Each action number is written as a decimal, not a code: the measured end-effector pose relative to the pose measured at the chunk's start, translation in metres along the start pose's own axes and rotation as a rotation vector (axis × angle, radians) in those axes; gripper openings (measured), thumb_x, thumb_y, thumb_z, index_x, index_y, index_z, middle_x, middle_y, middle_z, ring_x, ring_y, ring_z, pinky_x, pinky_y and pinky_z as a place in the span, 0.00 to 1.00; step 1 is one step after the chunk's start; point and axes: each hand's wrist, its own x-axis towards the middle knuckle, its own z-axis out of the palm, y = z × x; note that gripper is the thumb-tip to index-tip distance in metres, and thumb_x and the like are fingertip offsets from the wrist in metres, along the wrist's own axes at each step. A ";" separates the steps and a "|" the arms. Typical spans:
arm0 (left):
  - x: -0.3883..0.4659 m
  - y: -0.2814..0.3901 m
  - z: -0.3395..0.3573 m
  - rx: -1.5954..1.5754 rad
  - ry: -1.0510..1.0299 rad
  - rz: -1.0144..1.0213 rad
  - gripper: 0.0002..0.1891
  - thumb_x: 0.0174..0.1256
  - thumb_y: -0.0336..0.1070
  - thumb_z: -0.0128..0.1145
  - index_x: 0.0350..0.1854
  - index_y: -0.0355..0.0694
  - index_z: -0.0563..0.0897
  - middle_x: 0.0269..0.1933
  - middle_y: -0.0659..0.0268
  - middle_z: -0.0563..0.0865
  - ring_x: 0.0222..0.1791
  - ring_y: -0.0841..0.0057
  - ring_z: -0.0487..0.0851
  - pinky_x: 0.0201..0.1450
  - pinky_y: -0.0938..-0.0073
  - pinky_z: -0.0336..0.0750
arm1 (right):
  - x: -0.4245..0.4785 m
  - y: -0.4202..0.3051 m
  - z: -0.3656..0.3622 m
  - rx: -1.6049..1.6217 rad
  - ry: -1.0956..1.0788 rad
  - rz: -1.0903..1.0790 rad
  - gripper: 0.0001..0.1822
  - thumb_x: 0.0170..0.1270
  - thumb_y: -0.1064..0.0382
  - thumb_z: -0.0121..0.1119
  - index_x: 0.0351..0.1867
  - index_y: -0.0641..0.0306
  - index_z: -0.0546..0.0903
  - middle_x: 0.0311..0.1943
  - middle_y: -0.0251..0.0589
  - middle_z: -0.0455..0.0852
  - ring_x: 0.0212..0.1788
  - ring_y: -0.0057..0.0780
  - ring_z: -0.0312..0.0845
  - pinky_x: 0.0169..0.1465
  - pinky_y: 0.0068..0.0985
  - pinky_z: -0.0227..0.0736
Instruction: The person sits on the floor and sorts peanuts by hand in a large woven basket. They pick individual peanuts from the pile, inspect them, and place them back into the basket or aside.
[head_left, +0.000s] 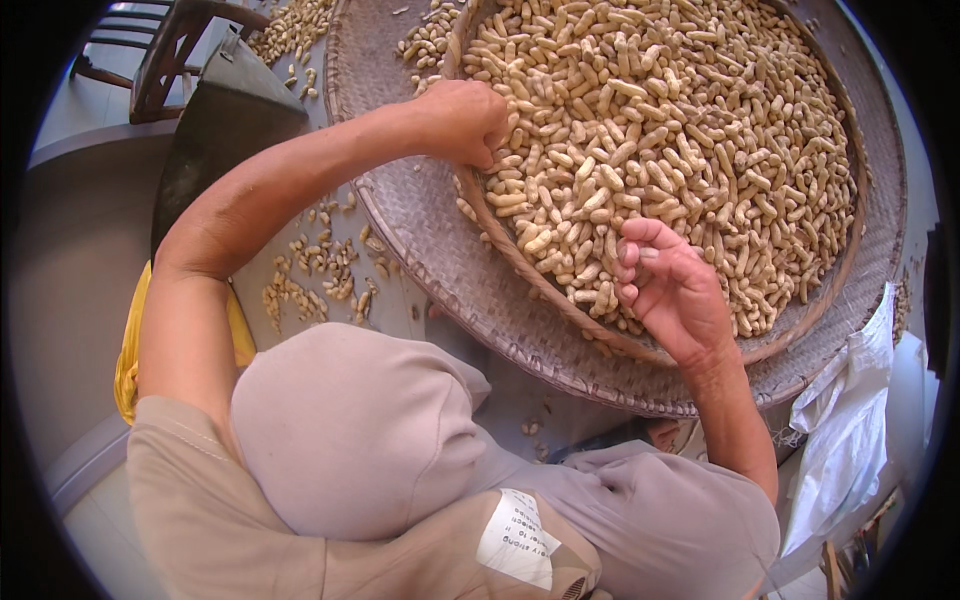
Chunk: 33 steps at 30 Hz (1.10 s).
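Unshelled peanuts (675, 150) fill a round woven basket (517, 259), which rests on a larger flat woven tray (465, 262). At the basket's left rim is my left hand (469, 120), its fingers curled down against the peanuts; whether it holds any is hidden. My right hand (667, 281) hovers over the near part of the heap, palm up and fingers bent, with the thumb close to the fingertips. Whether a peanut sits between those fingertips is hard to make out.
Loose peanuts (296, 262) lie scattered on the floor at the left and on the tray's far left. A metal dustpan-like container (225, 97), a wooden chair (161, 67) and a yellow plastic bag (135, 345) stand left. A white sack (847, 420) hangs at the right.
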 end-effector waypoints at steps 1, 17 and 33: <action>-0.001 0.000 0.004 -0.030 0.026 0.038 0.05 0.52 0.36 0.69 0.27 0.42 0.89 0.26 0.66 0.88 0.28 0.70 0.87 0.32 0.65 0.79 | 0.001 0.000 0.000 -0.002 0.002 -0.002 0.16 0.65 0.72 0.52 0.55 0.67 0.76 0.38 0.36 0.78 0.38 0.25 0.73 0.39 0.22 0.71; 0.015 0.040 -0.051 0.012 0.327 0.157 0.05 0.58 0.31 0.65 0.36 0.39 0.89 0.28 0.62 0.89 0.27 0.76 0.86 0.33 0.70 0.79 | -0.002 -0.003 -0.001 0.259 -0.047 0.004 0.17 0.77 0.55 0.46 0.55 0.66 0.76 0.35 0.38 0.78 0.34 0.27 0.74 0.35 0.24 0.75; -0.003 0.015 0.038 -0.041 0.318 0.066 0.11 0.55 0.33 0.64 0.41 0.44 0.87 0.32 0.62 0.89 0.33 0.64 0.89 0.37 0.59 0.82 | -0.008 -0.004 -0.004 0.120 0.085 -0.009 0.11 0.73 0.63 0.48 0.50 0.65 0.76 0.28 0.33 0.74 0.26 0.21 0.67 0.23 0.19 0.62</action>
